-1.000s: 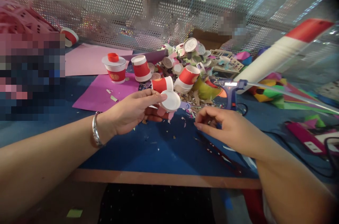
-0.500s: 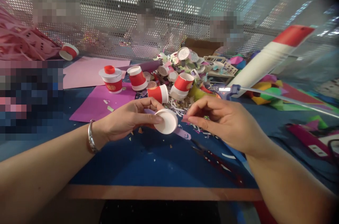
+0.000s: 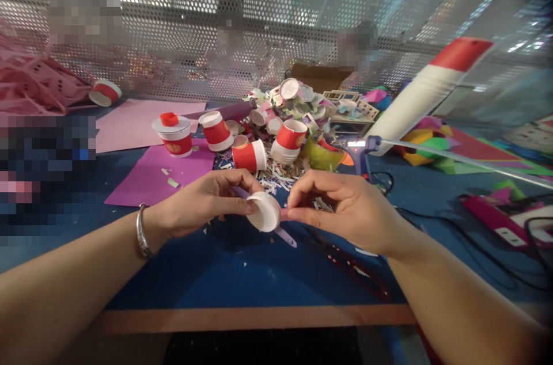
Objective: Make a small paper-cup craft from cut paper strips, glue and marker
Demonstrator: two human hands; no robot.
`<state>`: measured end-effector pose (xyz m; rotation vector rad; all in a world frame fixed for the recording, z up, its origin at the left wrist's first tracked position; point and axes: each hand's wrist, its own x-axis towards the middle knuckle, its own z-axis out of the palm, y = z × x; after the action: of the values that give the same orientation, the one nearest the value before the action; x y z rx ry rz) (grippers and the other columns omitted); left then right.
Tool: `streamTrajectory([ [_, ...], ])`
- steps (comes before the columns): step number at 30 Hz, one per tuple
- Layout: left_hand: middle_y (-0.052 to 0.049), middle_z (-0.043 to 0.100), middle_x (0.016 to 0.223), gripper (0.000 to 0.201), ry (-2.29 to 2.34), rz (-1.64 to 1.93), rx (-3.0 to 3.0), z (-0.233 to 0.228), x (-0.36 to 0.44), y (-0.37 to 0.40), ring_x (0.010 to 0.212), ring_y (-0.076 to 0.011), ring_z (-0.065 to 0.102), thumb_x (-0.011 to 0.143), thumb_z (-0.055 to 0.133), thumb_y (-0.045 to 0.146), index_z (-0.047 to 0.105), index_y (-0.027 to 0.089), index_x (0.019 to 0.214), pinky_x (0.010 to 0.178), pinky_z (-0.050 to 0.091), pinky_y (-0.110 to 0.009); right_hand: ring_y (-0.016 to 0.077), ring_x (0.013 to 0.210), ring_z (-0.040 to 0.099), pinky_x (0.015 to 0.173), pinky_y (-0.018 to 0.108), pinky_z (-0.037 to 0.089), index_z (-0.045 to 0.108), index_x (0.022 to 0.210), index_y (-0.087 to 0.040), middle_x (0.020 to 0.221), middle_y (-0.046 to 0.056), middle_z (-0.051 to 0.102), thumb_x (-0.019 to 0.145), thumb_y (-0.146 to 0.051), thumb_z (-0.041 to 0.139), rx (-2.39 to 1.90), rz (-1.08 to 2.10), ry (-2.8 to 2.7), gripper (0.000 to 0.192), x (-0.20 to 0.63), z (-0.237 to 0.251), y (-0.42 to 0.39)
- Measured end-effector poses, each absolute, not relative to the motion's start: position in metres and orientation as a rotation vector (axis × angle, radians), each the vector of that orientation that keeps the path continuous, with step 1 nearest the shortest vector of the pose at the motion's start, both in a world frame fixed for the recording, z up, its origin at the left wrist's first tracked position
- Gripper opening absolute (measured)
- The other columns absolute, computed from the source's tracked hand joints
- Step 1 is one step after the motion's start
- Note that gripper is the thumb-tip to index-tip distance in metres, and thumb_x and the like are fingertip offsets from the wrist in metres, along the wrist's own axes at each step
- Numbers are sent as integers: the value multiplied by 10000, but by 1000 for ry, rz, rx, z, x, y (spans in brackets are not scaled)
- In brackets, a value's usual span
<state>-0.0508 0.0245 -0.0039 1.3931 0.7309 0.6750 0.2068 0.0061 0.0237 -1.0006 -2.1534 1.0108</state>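
The blue tabletop point(image 3: 242, 273) is littered with paper scraps, and a glue gun point(image 3: 360, 149) rests just behind the right hand point(image 3: 345, 209) with its cord trailing off to that side; a stray wrist could snag it. A heap of red paper cups point(image 3: 285, 135) sits beyond both hands. The left hand point(image 3: 203, 206) grips a small white cup point(image 3: 265, 211) above the tabletop, over a purple strip point(image 3: 283, 234). The right hand pinches a tiny pink paper piece point(image 3: 284, 214) against the cup's rim; a loose pinch could drop it among the scraps.
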Motion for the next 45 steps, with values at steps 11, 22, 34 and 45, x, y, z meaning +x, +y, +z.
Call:
streamTrajectory([
  [11, -46, 716, 952, 157, 716, 622, 1437, -3, -51, 24, 897, -188, 675, 860, 757, 235, 696, 167, 988, 833, 495, -311, 122, 767, 629, 717, 242, 519, 680, 932, -231, 859, -9, 686, 925, -335, 724, -992, 993, -2209, 113, 205, 21, 5],
  [22, -41, 724, 946, 165, 679, 605, 1427, -5, -50, 25, 886, -178, 691, 860, 760, 212, 691, 158, 1001, 820, 524, -296, 105, 774, 636, 720, 219, 529, 680, 969, -232, 875, -23, 685, 922, -302, 732, -928, 996, -2246, 99, 202, 21, 4],
  [34, -63, 742, 1066, 176, 657, 801, 1737, -8, -50, 26, 1026, -205, 684, 865, 788, 222, 711, 165, 1012, 936, 511, -342, 127, 908, 677, 848, 252, 546, 650, 1076, -248, 1073, -4, 707, 944, -278, 698, -1001, 662, -2086, 144, 214, 12, 3],
  [45, -12, 729, 1018, 173, 1012, 877, 2289, -15, -50, 22, 1003, -217, 595, 854, 800, 296, 713, 231, 989, 897, 444, -382, 111, 727, 622, 688, 230, 500, 655, 924, -225, 837, -24, 684, 962, -242, 635, -1135, 493, -2159, 46, 223, 15, -5],
])
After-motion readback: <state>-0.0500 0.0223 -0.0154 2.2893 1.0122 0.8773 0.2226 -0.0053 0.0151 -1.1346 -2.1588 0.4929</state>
